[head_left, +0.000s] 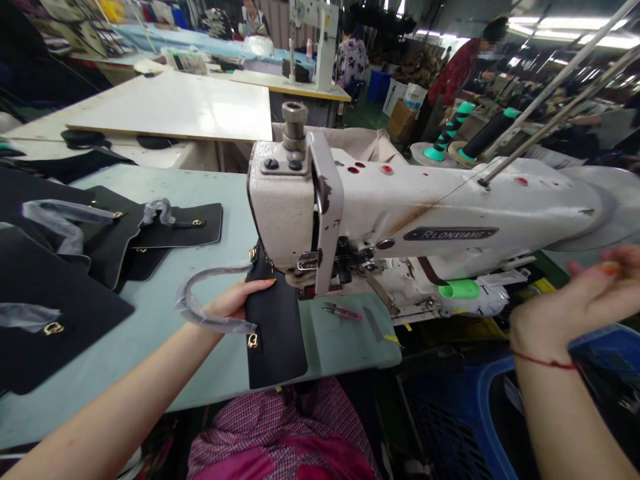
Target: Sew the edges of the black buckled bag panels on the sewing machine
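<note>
A black bag panel (275, 333) lies under the head of a white sewing machine (425, 207). Its curved handle (189, 297) is wrapped in clear plastic and joined by gold-coloured buckles. My left hand (235, 300) reaches through the handle's loop and grips the panel's left edge, thumb on top; the other fingers are mostly hidden. At the far right, my right hand (595, 293) is raised below the machine's wheel end, slightly blurred and partly cut off by the frame. Its fingers look loosely extended, with nothing visible in them. Pink-handled thread snips (343, 312) rest right of the panel.
More black panels (55, 300) with wrapped handles are piled on the table's left. A blue plastic basket (483, 407) stands low at right. Thread cones (453, 133) stand behind the machine. A white board (175, 103) and several people are farther back.
</note>
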Demonstrator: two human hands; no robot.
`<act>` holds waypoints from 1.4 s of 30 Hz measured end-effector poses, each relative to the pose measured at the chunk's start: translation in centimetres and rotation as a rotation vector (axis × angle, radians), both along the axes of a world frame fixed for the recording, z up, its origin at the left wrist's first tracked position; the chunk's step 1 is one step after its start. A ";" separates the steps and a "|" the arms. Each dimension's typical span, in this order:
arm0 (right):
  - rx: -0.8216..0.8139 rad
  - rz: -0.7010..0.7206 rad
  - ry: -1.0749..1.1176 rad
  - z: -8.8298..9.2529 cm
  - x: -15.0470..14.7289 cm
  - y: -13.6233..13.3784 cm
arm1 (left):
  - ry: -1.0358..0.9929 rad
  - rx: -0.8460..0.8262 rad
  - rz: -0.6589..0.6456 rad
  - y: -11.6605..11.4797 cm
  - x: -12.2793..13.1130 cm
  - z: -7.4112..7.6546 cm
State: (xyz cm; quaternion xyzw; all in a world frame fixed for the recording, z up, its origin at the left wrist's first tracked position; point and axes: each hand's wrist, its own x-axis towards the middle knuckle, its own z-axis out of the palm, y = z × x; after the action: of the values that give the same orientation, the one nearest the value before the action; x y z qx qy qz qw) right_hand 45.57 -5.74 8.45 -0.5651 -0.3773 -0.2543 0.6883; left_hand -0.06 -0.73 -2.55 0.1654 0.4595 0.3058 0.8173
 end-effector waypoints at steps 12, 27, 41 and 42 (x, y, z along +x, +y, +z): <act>-1.098 1.376 0.525 -11.0 -25.9 -1.3 | 0.027 -0.024 -0.047 -0.2 0.0 0.0; -1.068 1.275 0.447 -11.4 -27.2 -0.6 | 0.140 0.160 -0.065 0.3 -0.3 -0.1; -1.108 1.225 0.443 -11.7 -26.9 0.5 | 0.175 0.220 -0.025 1.3 -0.2 0.7; -1.110 1.230 0.446 -11.8 -26.9 0.5 | 0.175 0.220 -0.029 1.3 -0.3 0.6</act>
State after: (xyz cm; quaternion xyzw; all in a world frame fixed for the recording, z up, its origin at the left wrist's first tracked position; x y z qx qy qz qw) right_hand 18.62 -5.25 -3.31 -0.5517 -0.5424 0.5027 0.3856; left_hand -0.34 0.59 -1.92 0.2865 0.4904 0.3270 0.7553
